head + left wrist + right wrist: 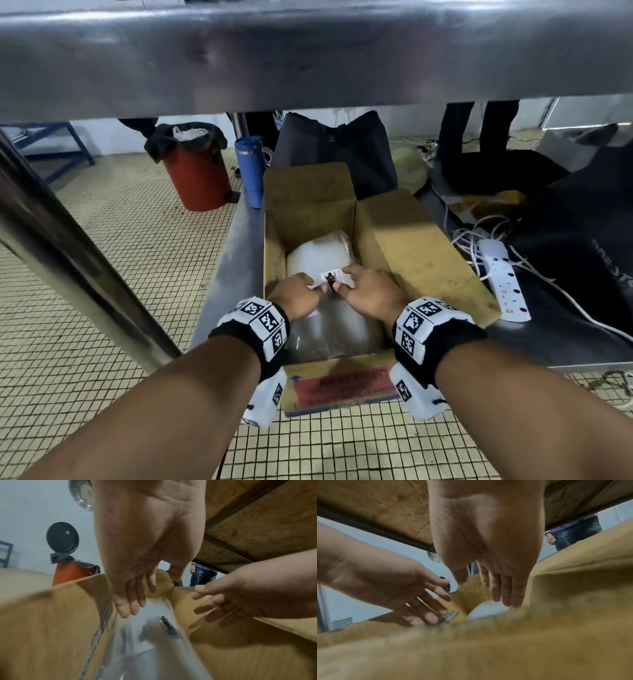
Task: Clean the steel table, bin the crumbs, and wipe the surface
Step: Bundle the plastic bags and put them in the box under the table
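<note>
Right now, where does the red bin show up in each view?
Head: red bin upper left, on the tiled floor beyond the cardboard box.
Left wrist: left of centre, behind the box wall, lid raised.
Right wrist: not in view.
Shared landmark: the cardboard box.

Cardboard box [488, 649] flap blurs the right wrist view; label [331, 276] print (small) unreadable; both forearms cut off

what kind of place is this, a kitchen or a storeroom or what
Probably a commercial kitchen or back-of-house work area. The signs: a steel table with a lower shelf holding an open cardboard box, a small-tiled floor, and a red pedal bin lined with a black bag.
</note>
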